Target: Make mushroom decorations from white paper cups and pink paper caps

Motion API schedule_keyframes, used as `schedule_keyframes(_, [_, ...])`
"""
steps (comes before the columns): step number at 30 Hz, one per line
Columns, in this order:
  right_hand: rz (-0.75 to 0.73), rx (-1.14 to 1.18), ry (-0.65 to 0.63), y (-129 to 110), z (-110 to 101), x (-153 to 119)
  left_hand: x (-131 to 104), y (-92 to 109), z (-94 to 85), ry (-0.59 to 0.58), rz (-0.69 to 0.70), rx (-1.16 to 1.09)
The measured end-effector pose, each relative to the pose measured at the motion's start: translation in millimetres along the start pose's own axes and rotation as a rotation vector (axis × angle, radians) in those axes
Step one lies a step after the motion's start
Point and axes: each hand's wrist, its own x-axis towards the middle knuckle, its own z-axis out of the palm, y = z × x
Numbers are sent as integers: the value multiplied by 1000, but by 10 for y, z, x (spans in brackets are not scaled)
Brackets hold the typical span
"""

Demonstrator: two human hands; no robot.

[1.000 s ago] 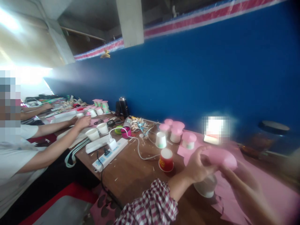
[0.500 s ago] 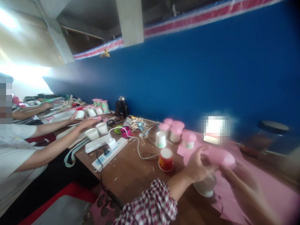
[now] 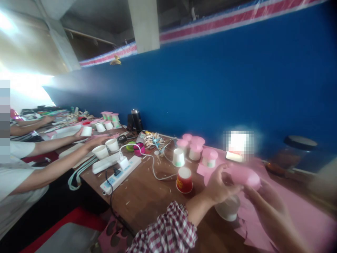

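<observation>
My left hand (image 3: 216, 187) and my right hand (image 3: 265, 200) are closed on opposite edges of a round pink paper disc (image 3: 242, 175). The disc is tilted, its broad face toward me. Below my left hand a pale upturned cup (image 3: 228, 210) stands at the edge of the pink sheets, partly hidden by the fingers. Whether the disc touches this cup I cannot tell. To the left of my hands is a red upturned paper cup (image 3: 184, 181) with a white base, and behind it a white cup with a green band (image 3: 179, 157).
Several cups topped with pink discs (image 3: 196, 147) stand along the blue wall (image 3: 184, 88). Pink sheets (image 3: 284, 207) cover the right side. A lidded jar (image 3: 297, 154), a power strip (image 3: 121, 175) and a white cable lie nearby. A co-worker's arms (image 3: 58, 168) reach in from the left.
The view has shifted slightly, so everything sits a little further left. My hands keep their grip on the pink disc. The co-worker's near hand has lowered behind the white cups.
</observation>
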Motion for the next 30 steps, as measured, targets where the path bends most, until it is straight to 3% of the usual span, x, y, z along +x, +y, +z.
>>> schedule_keyframes(3, [20,-7,-51,89,-46,28,-7,28,-3,-2,2,-6])
schedule_keyframes(20, [8,29,-14,-16,-2,-9,-16,1,-16,17,1,-55])
schedule_keyframes(30, [11,35,0,78,-22,12,-15,1,-20,34,2,-90])
